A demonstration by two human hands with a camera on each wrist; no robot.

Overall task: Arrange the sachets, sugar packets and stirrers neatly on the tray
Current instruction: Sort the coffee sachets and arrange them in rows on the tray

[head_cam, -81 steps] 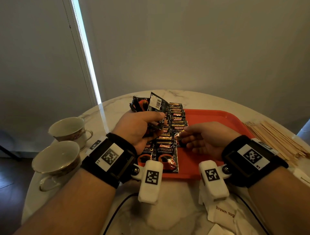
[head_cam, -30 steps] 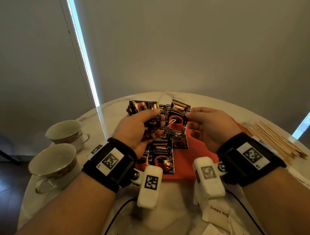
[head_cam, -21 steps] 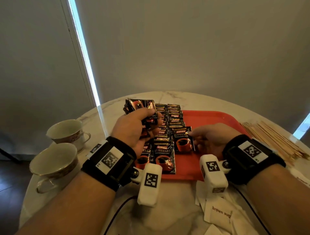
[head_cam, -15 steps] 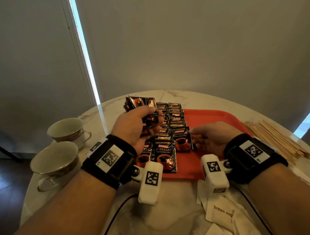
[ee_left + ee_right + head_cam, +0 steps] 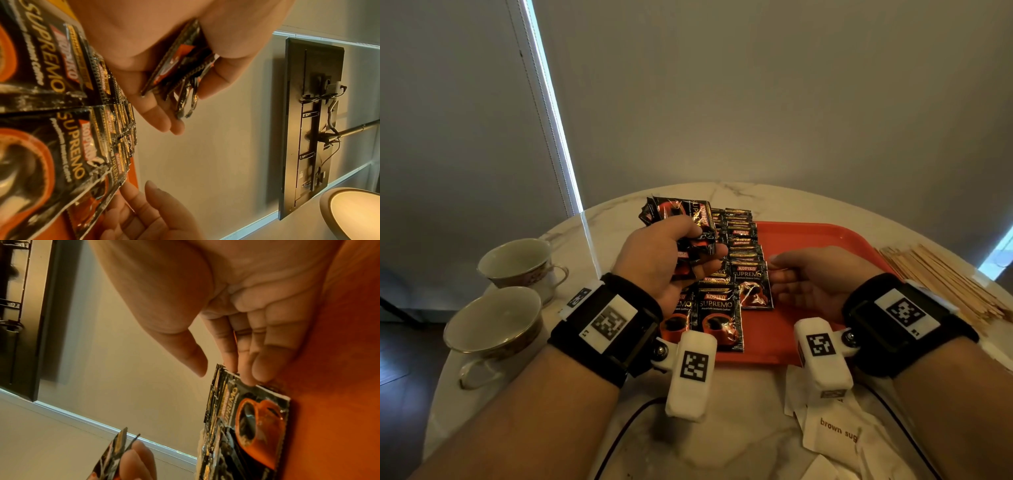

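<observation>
Black-and-orange coffee sachets (image 5: 739,236) lie in overlapping rows on the left part of the red tray (image 5: 825,240). My left hand (image 5: 664,257) hovers over those rows and grips a bundle of sachets (image 5: 681,214), whose edges (image 5: 180,68) stick out between thumb and fingers. My right hand (image 5: 815,274) lies low over the tray. Its straight fingertips (image 5: 261,368) touch the right edge of the nearest sachet of the right row (image 5: 751,284), which lies flat (image 5: 259,423). The thumb stays clear of it.
A pile of wooden stirrers (image 5: 945,281) lies on the marble table right of the tray. White brown-sugar packets (image 5: 835,431) are scattered at the near right. Two teacups (image 5: 517,260) (image 5: 493,322) stand at the left. A black cable (image 5: 619,435) runs under my wrists.
My right hand took a sachet from the left hand's bundle, brought it down onto the tray at the near end of the right row and let go; its fingers now touch the edge.
</observation>
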